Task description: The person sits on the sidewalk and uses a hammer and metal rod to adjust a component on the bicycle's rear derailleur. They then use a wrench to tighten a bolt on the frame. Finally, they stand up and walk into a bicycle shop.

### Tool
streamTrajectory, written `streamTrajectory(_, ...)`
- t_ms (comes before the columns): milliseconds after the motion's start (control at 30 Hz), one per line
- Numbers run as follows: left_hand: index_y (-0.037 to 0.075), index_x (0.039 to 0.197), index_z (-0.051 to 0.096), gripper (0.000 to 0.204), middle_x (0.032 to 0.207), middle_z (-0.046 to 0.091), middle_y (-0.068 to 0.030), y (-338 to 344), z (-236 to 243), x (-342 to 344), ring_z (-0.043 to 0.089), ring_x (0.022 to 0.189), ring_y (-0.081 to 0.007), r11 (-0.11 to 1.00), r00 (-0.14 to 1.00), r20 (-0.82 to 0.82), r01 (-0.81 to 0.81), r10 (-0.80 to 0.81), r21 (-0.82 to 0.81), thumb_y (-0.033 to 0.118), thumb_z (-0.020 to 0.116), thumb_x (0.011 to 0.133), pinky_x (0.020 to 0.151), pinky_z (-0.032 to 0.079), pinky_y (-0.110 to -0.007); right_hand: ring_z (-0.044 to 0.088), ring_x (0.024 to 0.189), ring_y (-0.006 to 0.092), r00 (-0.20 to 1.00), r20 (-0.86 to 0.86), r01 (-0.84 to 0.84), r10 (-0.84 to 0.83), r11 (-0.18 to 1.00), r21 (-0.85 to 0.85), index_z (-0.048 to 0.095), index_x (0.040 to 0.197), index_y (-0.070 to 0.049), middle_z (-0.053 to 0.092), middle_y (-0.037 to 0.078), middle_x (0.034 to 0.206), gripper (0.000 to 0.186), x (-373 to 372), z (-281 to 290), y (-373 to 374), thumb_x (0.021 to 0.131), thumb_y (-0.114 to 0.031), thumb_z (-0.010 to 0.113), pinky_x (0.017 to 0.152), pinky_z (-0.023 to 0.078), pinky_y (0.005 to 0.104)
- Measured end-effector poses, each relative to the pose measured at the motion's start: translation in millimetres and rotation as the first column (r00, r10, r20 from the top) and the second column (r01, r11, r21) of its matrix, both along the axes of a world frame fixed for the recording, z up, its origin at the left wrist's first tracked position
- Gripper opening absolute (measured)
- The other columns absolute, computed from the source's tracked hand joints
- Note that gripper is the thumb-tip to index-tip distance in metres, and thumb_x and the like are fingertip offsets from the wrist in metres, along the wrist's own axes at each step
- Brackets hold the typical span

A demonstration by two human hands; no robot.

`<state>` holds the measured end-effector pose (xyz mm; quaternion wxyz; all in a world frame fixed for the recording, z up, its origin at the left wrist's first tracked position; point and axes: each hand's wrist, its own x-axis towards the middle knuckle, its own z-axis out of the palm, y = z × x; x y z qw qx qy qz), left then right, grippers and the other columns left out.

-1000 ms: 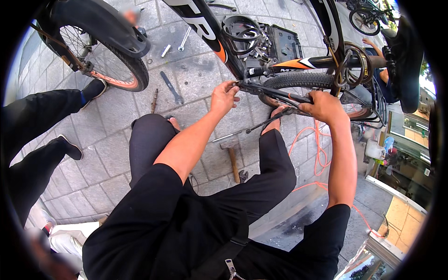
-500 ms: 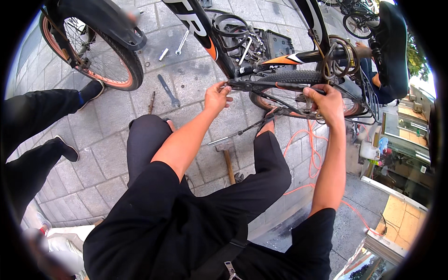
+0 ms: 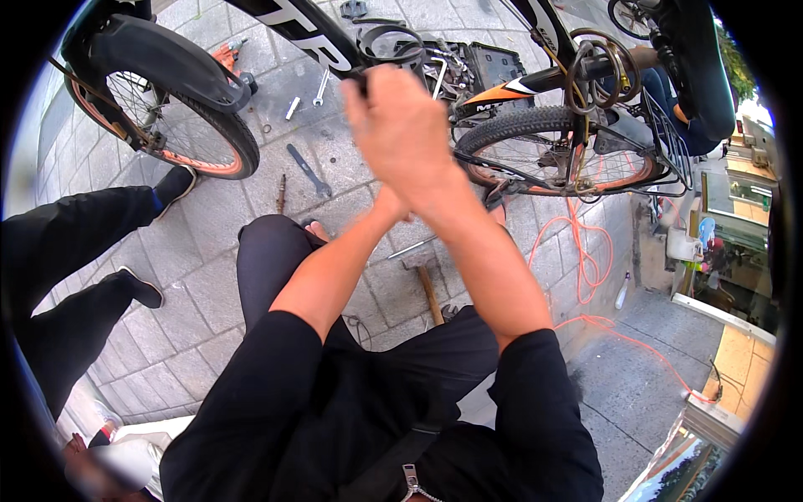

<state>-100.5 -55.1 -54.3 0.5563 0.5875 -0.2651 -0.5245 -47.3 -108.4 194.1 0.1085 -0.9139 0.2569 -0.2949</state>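
Note:
My right hand (image 3: 401,134), blurred by motion, is in the centre in front of the black-and-orange bicycle's down tube (image 3: 305,38), its fingers curled; what it holds, if anything, I cannot make out. My left hand (image 3: 389,201) is just below, mostly hidden behind the right wrist. The rear wheel (image 3: 502,125) with its knobby tyre is to their right. On the paving lie a blue-grey flat wrench (image 3: 308,170), a silver spanner (image 3: 320,88), a rusty rod (image 3: 281,192) and a wooden-handled hammer (image 3: 428,289).
An open black toolbox (image 3: 493,71) lies behind the frame. A front wheel with mudguard (image 3: 238,138) stands left, beside another person's dark-trousered legs (image 3: 84,226). Another person (image 3: 686,121) is behind the saddle (image 3: 686,67). Orange cord (image 3: 585,272) snakes across the ground at right.
My right hand has left the dark part by the rear wheel and swung up and left across the middle. My left hand has dropped behind it. The view has shifted slightly.

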Motion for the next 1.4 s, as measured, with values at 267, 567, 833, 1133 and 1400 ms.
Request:
streamTrajectory(267,0.004,0.129,0.067,0.042,0.122,0.071,-0.0142,122.4,123.0,5.8,0.060,0.125,-0.0330,0.522,0.263,0.679,0.828,-0.685,0.206,0.025,0.071,0.093,0.108,0.045,-0.045,0.065,0.105,0.0298,0.737,-0.642,-0.375,0.214,0.919,-0.125,0.070,0.102,-0.007,0.068,0.005,0.099,0.019,70.1,-133.8,90.1,0.088,-0.020,0.065,0.094,0.048,0.0490)
streamTrajectory(567,0.006,0.113,0.075,0.041,0.111,0.075,-0.0160,95.5,165.3,42.1,0.071,0.108,-0.0333,-0.058,-0.312,0.284,0.759,-0.907,0.648,0.039,0.071,0.089,0.093,0.054,-0.046,0.074,0.098,0.0322,0.283,-0.701,-0.461,0.654,0.734,0.498,0.068,0.114,-0.011,0.071,0.013,0.115,0.025,-22.8,-285.1,91.4,0.095,-0.025,0.060,0.076,0.060,0.0470)
streamTrajectory(833,0.006,0.104,0.078,0.040,0.096,0.077,-0.0178,35.2,175.2,77.6,0.073,0.094,-0.0380,0.621,0.409,0.493,0.666,-0.768,0.414,0.043,0.068,0.091,0.083,0.056,-0.045,0.069,0.105,0.0383,0.913,-0.064,-0.378,0.402,0.896,0.234,0.060,0.129,-0.006,0.071,0.018,0.118,0.036,-113.6,-281.3,109.9,0.104,-0.031,0.053,0.089,0.053,0.0471)
streamTrajectory(1133,-0.002,0.102,0.077,0.059,0.086,0.076,-0.0209,-3.6,83.3,33.4,0.076,0.078,-0.0289,0.894,0.599,0.711,0.021,-0.369,0.447,0.055,0.072,0.088,0.076,0.058,-0.041,0.065,0.092,0.0475,0.993,-0.115,0.101,-0.007,0.534,0.839,0.058,0.105,0.000,0.066,0.027,0.093,0.018,-197.5,-105.2,104.5,0.103,-0.017,0.057,0.078,0.050,0.0515)
streamTrajectory(1400,-0.008,0.093,0.073,0.060,0.069,0.073,-0.0169,-45.0,84.5,1.5,0.071,0.052,-0.0201,0.900,0.861,0.509,-0.226,0.005,0.373,0.052,0.074,0.089,0.050,0.056,-0.032,0.064,0.088,0.0484,0.985,-0.112,0.163,-0.131,0.500,0.850,0.058,0.103,-0.002,0.065,0.027,0.088,0.015,-250.3,-110.8,99.6,0.103,-0.017,0.057,0.075,0.050,0.0516)
